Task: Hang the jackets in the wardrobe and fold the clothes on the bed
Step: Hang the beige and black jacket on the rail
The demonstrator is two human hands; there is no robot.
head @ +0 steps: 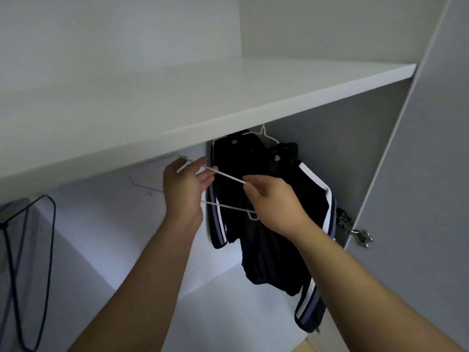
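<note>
Up front, clasping an empty white hanger in both hands: left hand curled round one end, right hand pinching the wire at the fingertips. Just behind, hanging under the shelf inside the wardrobe, a dark striped jacket on its own hanger. Farther left, dangling dark hangers.

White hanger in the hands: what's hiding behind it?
Behind the white hanger hangs a dark jacket with white stripes, on its own wire hanger. The jacket covers the wardrobe wall behind it, and the shelf hides whatever rail it hangs from.
</note>
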